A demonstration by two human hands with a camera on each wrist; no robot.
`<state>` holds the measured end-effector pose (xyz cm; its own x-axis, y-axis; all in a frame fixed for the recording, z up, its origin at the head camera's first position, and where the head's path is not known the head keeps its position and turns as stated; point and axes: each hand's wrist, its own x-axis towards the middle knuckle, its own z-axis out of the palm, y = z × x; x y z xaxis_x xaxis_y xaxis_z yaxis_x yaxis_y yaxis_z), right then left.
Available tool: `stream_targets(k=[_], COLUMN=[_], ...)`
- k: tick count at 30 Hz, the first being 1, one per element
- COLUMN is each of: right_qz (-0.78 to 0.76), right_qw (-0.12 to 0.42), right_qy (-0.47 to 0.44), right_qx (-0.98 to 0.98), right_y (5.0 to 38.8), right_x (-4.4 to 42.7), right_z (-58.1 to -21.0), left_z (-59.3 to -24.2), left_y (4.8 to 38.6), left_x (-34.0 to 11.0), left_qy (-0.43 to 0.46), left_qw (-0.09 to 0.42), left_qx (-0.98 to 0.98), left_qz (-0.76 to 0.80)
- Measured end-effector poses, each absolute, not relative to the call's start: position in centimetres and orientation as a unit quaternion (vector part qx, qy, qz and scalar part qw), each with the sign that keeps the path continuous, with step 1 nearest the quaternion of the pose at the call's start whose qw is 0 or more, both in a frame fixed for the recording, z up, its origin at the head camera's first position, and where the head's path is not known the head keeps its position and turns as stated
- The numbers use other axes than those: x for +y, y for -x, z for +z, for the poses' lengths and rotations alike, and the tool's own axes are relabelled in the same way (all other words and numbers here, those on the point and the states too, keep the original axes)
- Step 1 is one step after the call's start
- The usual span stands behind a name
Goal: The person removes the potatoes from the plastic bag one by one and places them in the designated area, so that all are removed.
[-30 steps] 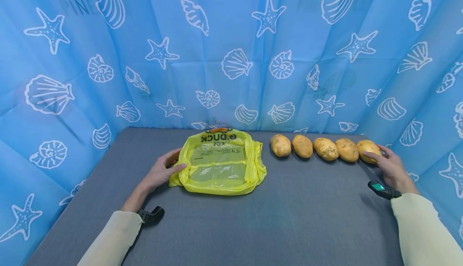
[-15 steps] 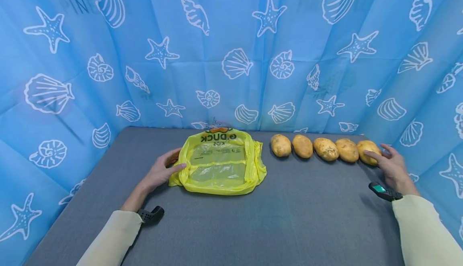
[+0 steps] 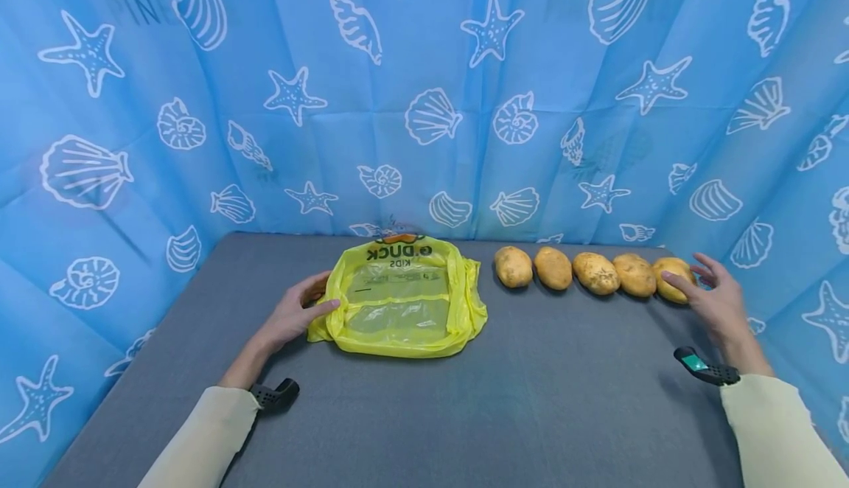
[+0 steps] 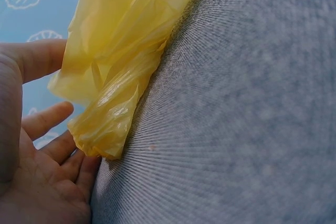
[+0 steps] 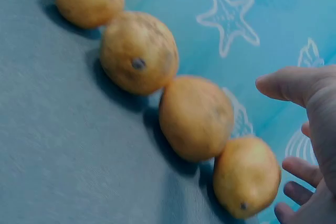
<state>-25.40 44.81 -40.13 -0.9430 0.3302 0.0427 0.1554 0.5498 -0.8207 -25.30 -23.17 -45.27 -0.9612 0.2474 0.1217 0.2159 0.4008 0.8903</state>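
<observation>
A yellow plastic bag (image 3: pixel 398 348), its opening folded back into a wide rim, lies on the grey table. At its left edge is my left hand (image 3: pixel 290 316), the thumb laid over the rim. The left wrist view shows that hand's other fingers (image 4: pixel 50 121) loosely spread beside the bag's crumpled corner (image 4: pixel 107 119); the thumb tip is hidden behind the plastic. Several potatoes form a row right of the bag. My right hand (image 3: pixel 719 304) hovers by the rightmost potato (image 3: pixel 673 279), fingers spread. In the right wrist view a gap separates the fingers from that potato (image 5: pixel 247 177).
Other potatoes in the row, such as the leftmost potato (image 3: pixel 514 267), stand close together near the table's back edge. Behind the grey table (image 3: pixel 491 414) hangs a blue curtain (image 3: pixel 424 53) printed with shells and starfish, which also closes off both sides.
My right hand has drawn slightly back from the rightmost potato, its fingers lifting and spreading. The left hand, the bag and the potatoes keep their places.
</observation>
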Motion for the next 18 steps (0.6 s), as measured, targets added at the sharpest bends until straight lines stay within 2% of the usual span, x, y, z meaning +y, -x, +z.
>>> stream_targets(k=[10, 18], right_qz=[0.449, 0.419], right_qw=[0.119, 0.145], right_qy=[0.124, 0.032], right_qx=[-0.877, -0.896], right_y=[24.6, 23.4], right_x=[42.7, 40.2], right_z=[-39.0, -39.0], left_z=[-45.1, -44.9], left_y=[25.1, 24.9], left_x=[-22.9, -22.9], left_qy=[-0.148, -0.146], left_qw=[0.006, 0.005], left_qx=[0.835, 0.832], left_qz=[0.530, 0.535])
